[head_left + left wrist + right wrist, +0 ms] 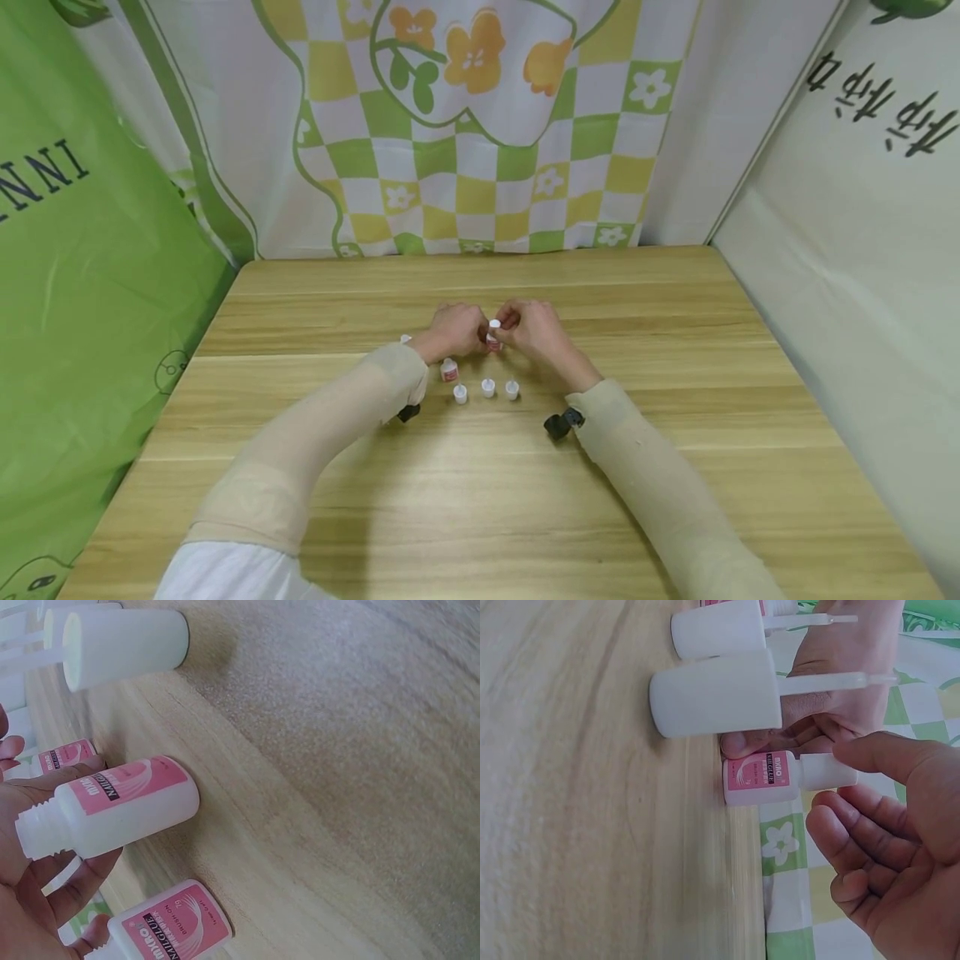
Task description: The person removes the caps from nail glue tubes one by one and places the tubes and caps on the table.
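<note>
A small nail glue bottle (757,778) with a pink label stands on the table, a white cap (829,771) on its neck. My left hand (459,328) holds its body low down, thumb and fingers against its sides. The thumb and forefinger of my right hand (534,327) pinch the cap; the other fingers curl loosely below. Nearer me, an uncapped nail glue bottle (449,371) stands upright by the left wrist. Another uncapped bottle (176,922) is mostly hidden behind the left arm in the head view.
Three white brush caps (488,387) stand in a row on the wooden table (465,500), brushes pointing up, between the forearms. A patterned curtain (480,183) hangs along the back edge, with green cloth (97,267) at left and white cloth (847,250) at right.
</note>
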`<move>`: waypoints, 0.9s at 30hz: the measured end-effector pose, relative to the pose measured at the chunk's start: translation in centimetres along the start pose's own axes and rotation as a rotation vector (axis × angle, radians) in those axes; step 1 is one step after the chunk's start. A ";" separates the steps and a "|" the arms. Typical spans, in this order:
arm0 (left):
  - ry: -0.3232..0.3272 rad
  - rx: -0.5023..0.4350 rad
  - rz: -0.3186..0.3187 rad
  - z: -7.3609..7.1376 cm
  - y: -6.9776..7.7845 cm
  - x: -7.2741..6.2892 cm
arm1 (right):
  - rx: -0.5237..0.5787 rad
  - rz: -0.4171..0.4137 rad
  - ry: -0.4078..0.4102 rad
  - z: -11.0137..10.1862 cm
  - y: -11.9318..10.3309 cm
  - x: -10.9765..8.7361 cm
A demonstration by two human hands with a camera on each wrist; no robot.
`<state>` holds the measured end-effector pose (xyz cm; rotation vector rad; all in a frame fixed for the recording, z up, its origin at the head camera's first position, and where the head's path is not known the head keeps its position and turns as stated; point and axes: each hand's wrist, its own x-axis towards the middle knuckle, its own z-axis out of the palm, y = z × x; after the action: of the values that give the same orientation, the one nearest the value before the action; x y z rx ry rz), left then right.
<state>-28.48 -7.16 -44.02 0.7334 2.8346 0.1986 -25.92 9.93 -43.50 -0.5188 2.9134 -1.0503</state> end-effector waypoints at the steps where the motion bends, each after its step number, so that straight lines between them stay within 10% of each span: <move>1: 0.000 -0.004 0.000 0.0 0.0 0.0 | -0.001 -0.001 0.003 0.0 0.0 0.0; 27: -0.024 -0.023 -0.002 -0.1 -0.1 0.2 | -0.008 -0.004 -0.013 -0.1 0.0 0.0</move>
<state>-28.69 -7.14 -44.00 0.7238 2.8058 0.2206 -25.87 9.97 -43.46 -0.5291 2.9083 -1.0320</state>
